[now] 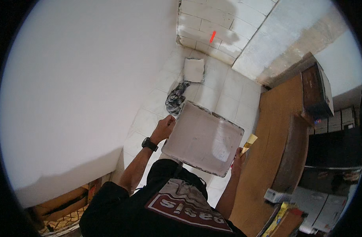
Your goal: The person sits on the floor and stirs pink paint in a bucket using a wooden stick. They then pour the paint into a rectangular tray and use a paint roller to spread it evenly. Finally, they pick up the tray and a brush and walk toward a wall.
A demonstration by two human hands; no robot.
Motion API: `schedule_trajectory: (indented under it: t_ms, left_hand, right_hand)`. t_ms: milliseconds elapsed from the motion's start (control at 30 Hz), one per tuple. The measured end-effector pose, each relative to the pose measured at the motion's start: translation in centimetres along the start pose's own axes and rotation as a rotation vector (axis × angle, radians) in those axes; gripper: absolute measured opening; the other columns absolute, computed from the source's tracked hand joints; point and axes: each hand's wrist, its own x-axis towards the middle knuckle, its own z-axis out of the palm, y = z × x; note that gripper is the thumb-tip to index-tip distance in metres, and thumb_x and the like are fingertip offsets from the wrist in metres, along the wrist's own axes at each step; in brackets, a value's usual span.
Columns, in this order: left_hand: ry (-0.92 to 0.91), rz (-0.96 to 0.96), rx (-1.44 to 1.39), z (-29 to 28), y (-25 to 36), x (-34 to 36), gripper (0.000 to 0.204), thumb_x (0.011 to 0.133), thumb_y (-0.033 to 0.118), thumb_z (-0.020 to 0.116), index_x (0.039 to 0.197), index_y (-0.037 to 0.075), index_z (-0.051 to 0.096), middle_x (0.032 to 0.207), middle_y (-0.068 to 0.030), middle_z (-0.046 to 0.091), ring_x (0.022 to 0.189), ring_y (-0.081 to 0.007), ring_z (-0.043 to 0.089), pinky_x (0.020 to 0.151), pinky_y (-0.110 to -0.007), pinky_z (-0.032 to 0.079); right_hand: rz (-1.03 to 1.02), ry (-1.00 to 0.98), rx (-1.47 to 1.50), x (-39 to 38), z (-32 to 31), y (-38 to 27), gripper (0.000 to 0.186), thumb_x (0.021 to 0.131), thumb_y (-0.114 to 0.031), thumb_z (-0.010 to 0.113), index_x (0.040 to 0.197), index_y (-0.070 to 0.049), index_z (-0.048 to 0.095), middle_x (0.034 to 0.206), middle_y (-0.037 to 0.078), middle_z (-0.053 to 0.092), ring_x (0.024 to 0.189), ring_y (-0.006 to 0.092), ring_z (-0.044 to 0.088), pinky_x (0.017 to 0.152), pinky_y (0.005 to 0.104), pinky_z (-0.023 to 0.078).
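A large, pale pinkish square panel (202,138) with dark, worn edges is in front of my torso. My left hand (164,128) is closed at its left edge, a black watch on the wrist; the fingertips are partly hidden. On the opposite side, my right hand (238,160) is closed around a flat yellow tool (249,143) that sticks up past the panel's right corner. What kind of tool it is, I cannot make out. That hand is also against the panel's edge, and its fingers are partly hidden.
Beyond the panel, a crumpled black-and-white cloth (176,99) and a smaller pale square piece (194,70) lie on the tiled floor (231,93). A white wall (82,87) rises at left. Brown wooden furniture (274,114) stands at right, with a dark box (316,89) at its far end.
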Motion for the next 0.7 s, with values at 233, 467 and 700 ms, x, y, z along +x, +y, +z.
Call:
schedule_trajectory:
  t_ms: [233,467,700]
  left_hand:
    - [-0.033,0.013,0.064,8.9,2.1,18.8,0.017,0.094,0.015,0.056,0.1,-0.002,0.055,0.08,-0.0205,0.066,0.073,-0.0329,0.066,0.066,-0.041,0.049]
    - [-0.088,0.01,0.094,18.6,0.1,39.2,0.018,0.094,0.015,0.057,0.102,-0.001,0.054,0.083,-0.0206,0.066,0.075,-0.0348,0.067,0.068,-0.041,0.05]
    - [-0.088,-0.035,0.119,31.1,-6.6,58.8,0.016,0.097,0.015,0.055,0.105,0.002,0.053,0.086,-0.0196,0.067,0.076,-0.0303,0.067,0.069,-0.04,0.052]
  right_hand:
    - [0.124,0.07,-0.124,19.2,0.1,-6.3,0.045,0.1,-0.037,0.055,0.122,0.002,0.055,0.111,0.012,0.061,0.1,0.0233,0.059,0.088,0.036,0.047]
    - [0.015,0.103,-0.302,40.0,1.7,-8.2,0.058,0.1,-0.043,0.051,0.131,0.005,0.052,0.127,0.024,0.059,0.118,0.0376,0.056,0.102,0.045,0.042]
    - [-0.228,0.18,-0.463,70.1,3.0,7.8,0.056,0.1,-0.049,0.051,0.125,0.001,0.057,0.107,0.015,0.066,0.095,0.0264,0.064,0.08,0.0362,0.052]
